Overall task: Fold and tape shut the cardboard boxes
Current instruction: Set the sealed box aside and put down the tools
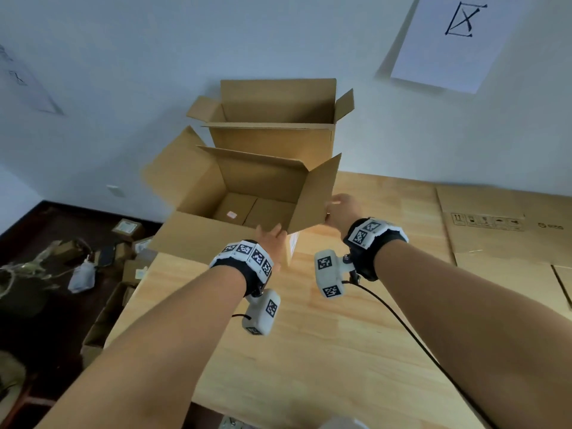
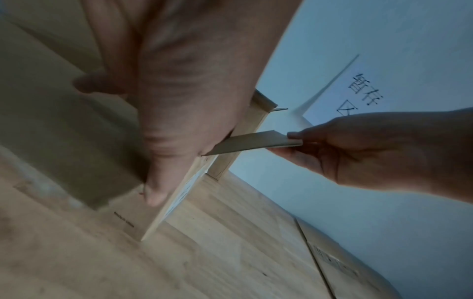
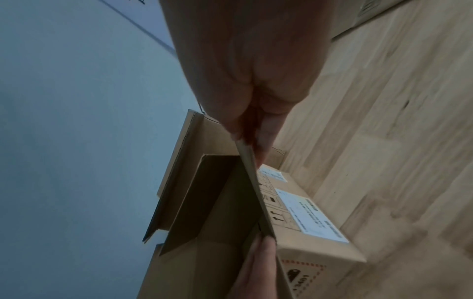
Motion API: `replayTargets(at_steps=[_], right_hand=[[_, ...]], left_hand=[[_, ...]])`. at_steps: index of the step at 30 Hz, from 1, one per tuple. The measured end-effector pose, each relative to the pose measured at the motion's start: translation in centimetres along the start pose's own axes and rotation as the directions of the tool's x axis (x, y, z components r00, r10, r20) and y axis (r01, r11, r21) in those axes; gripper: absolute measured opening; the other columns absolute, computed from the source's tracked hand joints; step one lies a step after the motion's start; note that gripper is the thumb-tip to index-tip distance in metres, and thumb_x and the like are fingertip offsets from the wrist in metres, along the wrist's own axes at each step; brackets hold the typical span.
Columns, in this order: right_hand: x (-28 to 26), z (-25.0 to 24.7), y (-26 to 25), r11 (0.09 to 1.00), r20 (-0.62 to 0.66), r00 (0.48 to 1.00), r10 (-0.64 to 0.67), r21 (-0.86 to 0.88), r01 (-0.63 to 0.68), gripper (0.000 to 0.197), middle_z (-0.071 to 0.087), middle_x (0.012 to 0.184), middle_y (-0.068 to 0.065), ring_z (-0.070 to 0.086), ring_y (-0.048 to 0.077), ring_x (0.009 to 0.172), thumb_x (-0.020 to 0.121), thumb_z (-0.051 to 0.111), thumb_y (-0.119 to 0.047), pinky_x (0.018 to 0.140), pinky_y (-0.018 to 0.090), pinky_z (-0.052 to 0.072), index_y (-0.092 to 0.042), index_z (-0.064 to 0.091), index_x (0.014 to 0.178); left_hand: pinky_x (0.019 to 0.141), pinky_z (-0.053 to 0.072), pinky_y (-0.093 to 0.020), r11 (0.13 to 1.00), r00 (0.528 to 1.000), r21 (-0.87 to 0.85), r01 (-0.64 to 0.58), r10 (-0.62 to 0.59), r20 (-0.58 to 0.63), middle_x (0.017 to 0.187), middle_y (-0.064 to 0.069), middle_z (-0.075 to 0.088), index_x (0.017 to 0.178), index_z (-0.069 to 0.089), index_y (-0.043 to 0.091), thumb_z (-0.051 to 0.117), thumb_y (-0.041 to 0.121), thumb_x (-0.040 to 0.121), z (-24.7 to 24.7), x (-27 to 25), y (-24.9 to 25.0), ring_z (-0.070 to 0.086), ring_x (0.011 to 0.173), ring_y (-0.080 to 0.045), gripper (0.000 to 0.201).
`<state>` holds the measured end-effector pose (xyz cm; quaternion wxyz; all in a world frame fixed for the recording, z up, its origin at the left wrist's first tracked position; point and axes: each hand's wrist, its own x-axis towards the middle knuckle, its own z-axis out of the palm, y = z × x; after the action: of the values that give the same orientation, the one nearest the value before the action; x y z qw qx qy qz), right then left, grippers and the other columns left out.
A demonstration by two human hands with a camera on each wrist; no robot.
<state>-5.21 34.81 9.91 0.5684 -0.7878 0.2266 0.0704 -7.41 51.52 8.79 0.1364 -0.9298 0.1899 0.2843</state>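
An open cardboard box (image 1: 247, 209) stands at the wooden table's far left corner with all its top flaps raised. My right hand (image 1: 340, 209) pinches the outer edge of the right flap (image 1: 315, 196) between thumb and fingers; the right wrist view shows the same right hand (image 3: 250, 129) pinching that flap's edge (image 3: 256, 192). My left hand (image 1: 272, 236) grips the box's near right corner. There the thumb (image 2: 153, 192) lies on the outer wall and the fingers (image 3: 258, 263) reach inside. A second open box (image 1: 272, 140) stands just behind, against the wall.
Flattened cardboard sheets (image 1: 501, 230) lie on the table (image 1: 309, 351) to the right. Small boxes and bags (image 1: 93, 267) clutter the dark floor left of the table. A paper sign (image 1: 458, 41) hangs on the wall. A black cable (image 1: 402, 329) trails from my right wrist.
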Motion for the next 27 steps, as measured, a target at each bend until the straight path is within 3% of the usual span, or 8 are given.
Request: replayTargets(at_steps=[4,10,15,18,19,21,24,27], right_hand=[[-0.7,-0.8,0.1,0.974,0.012,1.0,0.028,0.224,-0.03,0.024,0.068,0.094,0.012,0.068,0.024,0.079,0.097,0.049,-0.013,0.077,0.035,0.058,-0.007,0.051,0.12],[-0.5,-5.6,3.7,0.919,-0.065,0.973,0.223,0.348,-0.187,0.031,0.065,0.088,0.014,0.059,0.018,0.059,0.103,0.034,-0.024,0.036,0.015,0.045,-0.002,0.053,0.111],[-0.9,-9.5,7.3,0.906,-0.149,0.944,0.296,0.357,-0.227,0.028,0.059,0.071,0.011,0.053,0.008,0.029,0.104,0.032,-0.022,0.03,0.013,0.039,-0.002,0.052,0.102],[-1.4,-11.0,8.3,0.914,-0.146,0.949,0.279,0.344,-0.216,0.03,0.059,0.072,0.011,0.054,0.007,0.029,0.104,0.031,-0.023,0.031,0.012,0.04,-0.004,0.051,0.092],[-1.6,-11.5,8.7,0.912,-0.142,0.951,0.273,0.352,-0.21,0.031,0.06,0.072,0.01,0.056,0.008,0.033,0.104,0.031,-0.023,0.032,0.013,0.041,-0.005,0.05,0.088],[-1.9,-12.8,9.8,0.907,-0.137,0.951,0.275,0.364,-0.21,0.033,0.062,0.074,0.01,0.06,0.014,0.047,0.104,0.03,-0.024,0.035,0.014,0.043,-0.007,0.051,0.086],[-2.4,-15.8,12.1,0.899,-0.166,0.939,0.301,0.379,-0.221,0.033,0.062,0.073,0.008,0.059,0.011,0.044,0.104,0.03,-0.024,0.035,0.015,0.043,-0.008,0.051,0.084],[-3.1,-19.8,15.1,0.903,-0.198,0.929,0.313,0.365,-0.227,0.028,0.06,0.071,0.009,0.055,0.005,0.032,0.103,0.034,-0.017,0.032,0.014,0.041,-0.007,0.051,0.082]], left_hand=[[0.117,0.006,-0.05,0.999,0.999,0.019,0.042,-0.042,0.005,0.16,-0.012,0.001,0.151,0.006,0.005,0.047,0.016,0.095,-0.4,2.0,-0.5,0.009,0.147,-0.024,0.071],[0.117,0.003,-0.052,0.984,0.984,0.033,0.173,-0.174,0.032,0.159,-0.012,-0.003,0.152,0.003,0.006,0.048,0.018,0.095,-0.7,3.8,0.3,0.011,0.145,-0.033,0.074],[0.118,0.008,-0.049,0.969,0.968,0.017,0.246,-0.247,0.041,0.159,-0.014,-0.006,0.151,0.006,0.005,0.046,0.011,0.097,-1.7,2.6,2.2,-0.001,0.145,-0.039,0.068],[0.115,0.022,-0.041,0.956,0.957,0.076,0.284,-0.287,0.03,0.157,-0.022,0.004,0.149,0.018,0.0,0.042,0.009,0.099,-3.1,1.6,4.2,0.013,0.144,-0.036,0.055],[0.109,0.032,-0.038,0.952,0.956,0.093,0.29,-0.293,0.022,0.152,-0.024,0.021,0.146,0.027,-0.001,0.043,0.01,0.099,-3.7,1.4,4.8,0.029,0.138,-0.035,0.051],[0.082,0.048,-0.032,0.972,0.974,0.069,0.224,-0.222,-0.033,0.108,-0.013,0.059,0.125,0.056,0.0,0.047,0.008,0.094,-5.0,1.0,6.1,0.057,0.101,-0.028,0.033],[0.069,0.043,-0.03,0.991,0.978,0.037,0.129,-0.121,-0.172,0.083,-0.005,0.053,0.089,0.058,0.006,0.044,0.004,0.093,-7.5,-0.1,9.8,0.052,0.078,-0.023,0.015],[0.067,0.044,-0.029,0.998,0.981,0.053,0.04,-0.029,-0.19,0.077,-0.005,0.052,0.082,0.054,0.006,0.041,0.001,0.093,-9.0,-0.2,14.6,0.053,0.076,-0.022,0.018]])
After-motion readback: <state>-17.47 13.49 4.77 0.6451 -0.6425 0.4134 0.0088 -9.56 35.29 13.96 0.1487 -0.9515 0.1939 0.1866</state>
